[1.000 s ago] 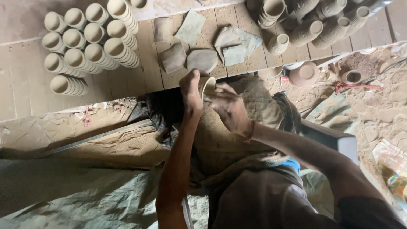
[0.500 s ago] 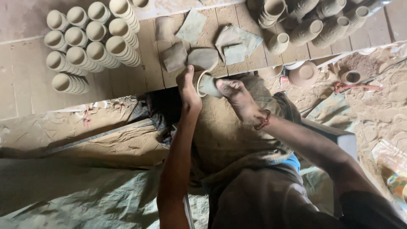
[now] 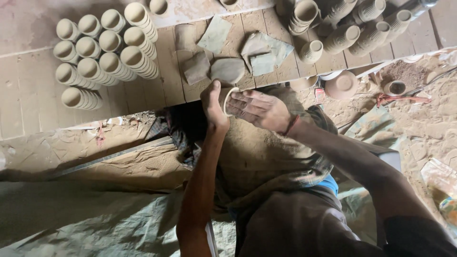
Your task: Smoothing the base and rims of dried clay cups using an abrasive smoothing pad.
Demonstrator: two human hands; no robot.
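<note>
Wooden planks make up the tabletop [image 3: 28,95] across the upper part of the view, dusty and pale, with sandy ground to the right and a grey tarpaulin [image 3: 95,214] spread over the floor at lower left. On the planks at upper left stand stacks of nested clay cups [image 3: 102,47], lying on their sides with their open mouths turned toward the camera; each mouth shown looks hollow. At upper right a second group of stacked cups [image 3: 342,24] leans at varied angles, one single cup [image 3: 312,51] standing apart at its near edge. Between the two groups lie flat scraps of cloth or clay slab [image 3: 262,52] and a rounded grey lump [image 3: 227,70].

Just below the tabletop's near edge, the left hand [image 3: 213,105] and the right hand [image 3: 259,109] meet over a clay-smeared lap. A small clay cup [image 3: 229,96] sits between them, its pale rim facing left. The left fingers are wrapped around the cup's rim side, thumb up; the right fingers lie close together, flat along the cup's body, pressing it. What the cup holds cannot be told, as the hands cover most of it.

On the sand at right rest a shallow clay bowl [image 3: 342,84] and a small pot [image 3: 394,87] with a dark inside.
</note>
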